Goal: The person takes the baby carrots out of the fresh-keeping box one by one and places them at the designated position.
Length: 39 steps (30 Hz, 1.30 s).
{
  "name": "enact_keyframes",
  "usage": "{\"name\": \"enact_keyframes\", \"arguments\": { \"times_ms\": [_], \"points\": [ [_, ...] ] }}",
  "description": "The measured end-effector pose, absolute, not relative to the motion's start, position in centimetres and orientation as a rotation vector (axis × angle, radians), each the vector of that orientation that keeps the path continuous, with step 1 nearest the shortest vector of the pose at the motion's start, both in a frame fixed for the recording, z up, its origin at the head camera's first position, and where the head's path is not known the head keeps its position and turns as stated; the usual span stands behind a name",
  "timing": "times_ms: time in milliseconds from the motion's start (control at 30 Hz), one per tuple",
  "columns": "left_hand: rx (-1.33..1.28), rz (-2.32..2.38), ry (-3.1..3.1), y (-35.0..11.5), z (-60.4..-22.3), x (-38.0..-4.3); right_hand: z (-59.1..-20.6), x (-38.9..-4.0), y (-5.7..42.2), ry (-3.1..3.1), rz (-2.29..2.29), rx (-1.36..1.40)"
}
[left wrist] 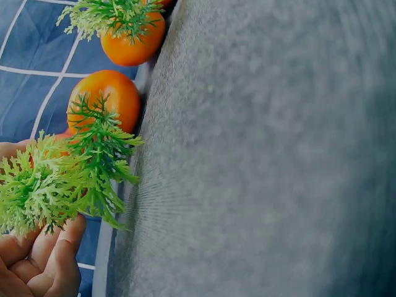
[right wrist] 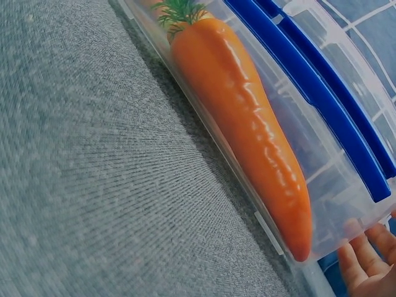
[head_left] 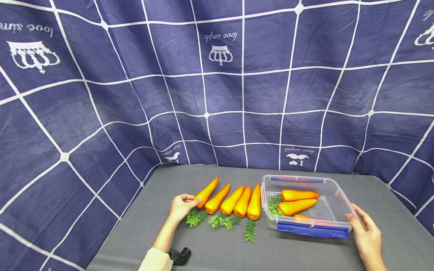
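Tabletop (head_left: 210,252) spreads around 5 carrots (head_left: 232,201), left grip (head_left: 181,207) pinching the leftmost (head_left: 208,192), right grip (head_left: 367,233) holding box rim (head_left: 329,223).

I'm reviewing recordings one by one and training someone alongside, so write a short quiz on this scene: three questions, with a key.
1. Count: how many carrots are outside the box, including any in a hand?
2. True or false: the left hand holds the carrot nearest the box.
3. Choose: where on the box is the right hand?
A) Its left end
B) Its right end
C) Its back side

Key:
1. Five.
2. False; it holds the leftmost carrot, farthest from the box.
3. B.
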<state>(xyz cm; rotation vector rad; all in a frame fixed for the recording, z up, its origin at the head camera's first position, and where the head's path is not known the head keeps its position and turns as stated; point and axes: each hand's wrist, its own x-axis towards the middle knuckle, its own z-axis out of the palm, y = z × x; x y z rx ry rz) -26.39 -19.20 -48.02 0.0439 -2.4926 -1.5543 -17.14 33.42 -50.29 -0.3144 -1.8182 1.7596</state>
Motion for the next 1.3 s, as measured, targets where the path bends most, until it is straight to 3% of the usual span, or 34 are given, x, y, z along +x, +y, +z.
{"name": "enact_keyframes", "arguments": {
  "times_ms": [167,500,1300],
  "points": [
    [-0.078,-1.563,-2.454,-19.4,-48.6,-26.2,-50.4,-17.0,33.5,-1.807,1.777,-0.293],
    [0.047,-1.54,-2.571,-18.9,-49.3,-26.5,-50.7,-16.9,33.6,-1.81,1.786,-0.293],
    [0.004,-1.335,-2.73,-18.9,-47.8,-27.2,-50.2,-17.2,33.3,-1.793,1.775,-0.301]
  ]
}}
